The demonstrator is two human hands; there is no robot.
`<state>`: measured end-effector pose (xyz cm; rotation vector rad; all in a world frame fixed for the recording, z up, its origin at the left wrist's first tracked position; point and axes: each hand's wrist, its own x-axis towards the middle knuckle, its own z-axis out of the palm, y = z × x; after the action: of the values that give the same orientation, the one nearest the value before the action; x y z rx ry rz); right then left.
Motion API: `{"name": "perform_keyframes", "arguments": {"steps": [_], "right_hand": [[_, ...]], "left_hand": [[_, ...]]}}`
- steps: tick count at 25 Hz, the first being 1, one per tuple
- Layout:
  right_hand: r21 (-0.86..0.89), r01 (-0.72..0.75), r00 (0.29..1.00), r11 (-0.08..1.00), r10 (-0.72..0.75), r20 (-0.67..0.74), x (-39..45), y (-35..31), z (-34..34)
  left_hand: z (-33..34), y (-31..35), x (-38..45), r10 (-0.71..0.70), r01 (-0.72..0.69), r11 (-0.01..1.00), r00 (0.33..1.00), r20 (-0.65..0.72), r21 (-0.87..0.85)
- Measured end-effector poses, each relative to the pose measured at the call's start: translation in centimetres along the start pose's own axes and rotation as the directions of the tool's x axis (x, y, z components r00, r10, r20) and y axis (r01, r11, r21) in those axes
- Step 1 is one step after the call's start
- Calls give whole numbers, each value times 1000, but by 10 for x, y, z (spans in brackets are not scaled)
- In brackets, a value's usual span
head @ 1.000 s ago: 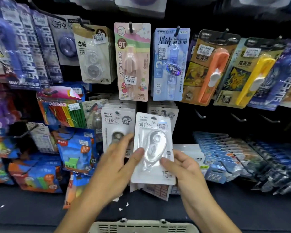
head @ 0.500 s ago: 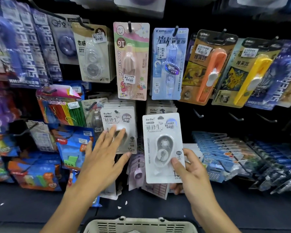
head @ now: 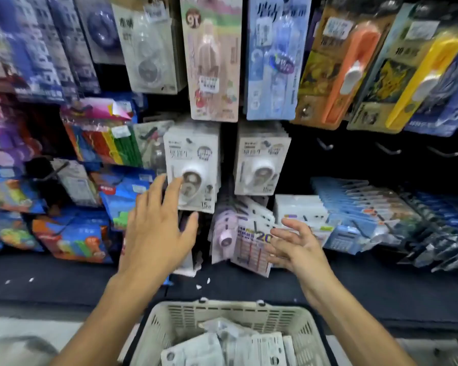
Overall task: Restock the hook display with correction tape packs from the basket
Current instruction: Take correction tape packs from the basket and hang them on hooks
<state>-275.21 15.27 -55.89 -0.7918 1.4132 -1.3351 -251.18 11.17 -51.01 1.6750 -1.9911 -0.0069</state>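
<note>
We see our left hand [head: 158, 233] spread, its fingertips against the front pack of the left stack of correction tape packs [head: 192, 167] hanging on its hook. Just to the right hangs a second stack of the same packs [head: 261, 161], above and apart from our right hand [head: 295, 244], which is open with loose fingers and holds nothing. More packs [head: 222, 347] lie in the pale basket [head: 238, 313] below, between our forearms and well below both hands. The frame is blurred, so print is unreadable.
</note>
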Motion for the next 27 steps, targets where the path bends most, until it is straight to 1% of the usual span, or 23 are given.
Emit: {"name": "perform_keyframes", "arguments": {"steps": [1, 2, 3, 4, 5, 6, 7, 8, 9, 11, 13, 15, 16, 17, 18, 19, 20, 21, 22, 24, 25, 26, 27], "right_hand": [[-147, -77, 996, 986, 81, 25, 1, 19, -2], [-372, -99, 989, 923, 133, 67, 2, 41, -3], [-640, -44, 976, 767, 170, 138, 0, 68, -3], [-835, 84, 949, 544, 212, 234, -2, 97, -2], [-916, 236, 899, 325, 284, 333, -7, 129, 1], [-920, 339, 845, 195, 367, 389, -15, 160, 3], [-907, 398, 798, 137, 436, 416, -24, 191, 5], [-893, 438, 762, 101, 485, 429, -34, 222, 6], [-876, 478, 742, 69, 502, 444, -45, 249, 7], [-830, 557, 751, -22, 440, 492, -57, 289, 3], [-791, 607, 747, -77, 394, 535, -59, 314, 4], [-757, 646, 726, -99, 385, 569, -52, 328, 11], [-751, 654, 718, -91, 389, 578, -48, 333, 15], [-736, 673, 699, -76, 389, 600, -45, 339, 21], [-696, 715, 666, -73, 375, 645, -44, 344, 26], [-626, 773, 619, -102, 335, 710, -46, 348, 27], [-552, 823, 565, -133, 300, 769, -49, 353, 30], [-496, 855, 519, -150, 246, 819, -51, 358, 33], [-446, 881, 470, -159, 184, 863, -51, 362, 37], [-371, 911, 395, -180, 123, 910, -49, 370, 48], [-360, 914, 388, -187, 149, 909, -50, 375, 56], [-359, 911, 397, -202, 197, 896, -55, 382, 65], [-364, 907, 412, -211, 270, 870, -63, 387, 74]], "left_hand": [[3, -4, -4, 12, -12, 1000, 996, 86, -9], [8, -8, -9, 29, -22, 999, 969, 244, -31], [16, -14, -19, 52, -39, 999, 884, 465, -37], [27, -20, -32, 79, -87, 996, 733, 675, -22], [39, -29, -47, 72, -146, 989, 541, 838, 9], [52, -39, -65, 40, -203, 978, 376, 926, 41], [61, -50, -82, 2, -241, 968, 272, 962, 66], [69, -62, -98, -38, -249, 964, 212, 976, 92], [73, -75, -111, -63, -244, 964, 189, 980, 109], [72, -96, -124, -99, -201, 970, 181, 978, 136], [68, -114, -127, -96, -162, 978, 219, 971, 133], [65, -123, -127, -81, -172, 977, 253, 964, 127], [65, -122, -125, -78, -169, 978, 259, 963, 125], [66, -121, -122, -83, -149, 981, 257, 963, 124], [66, -119, -118, -86, -125, 985, 258, 962, 121], [65, -112, -114, -79, -111, 987, 272, 959, 113], [64, -109, -107, -71, -110, 988, 299, 952, 108], [63, -105, -99, -48, -125, 987, 345, 937, 97], [62, -100, -90, -13, -143, 987, 402, 915, 77], [58, -92, -76, 45, -139, 990, 510, 859, 31], [57, -89, -73, 62, -134, 991, 545, 836, 14], [58, -88, -72, 73, -145, 989, 553, 830, 9], [59, -87, -73, 71, -157, 987, 533, 843, 17]]}}
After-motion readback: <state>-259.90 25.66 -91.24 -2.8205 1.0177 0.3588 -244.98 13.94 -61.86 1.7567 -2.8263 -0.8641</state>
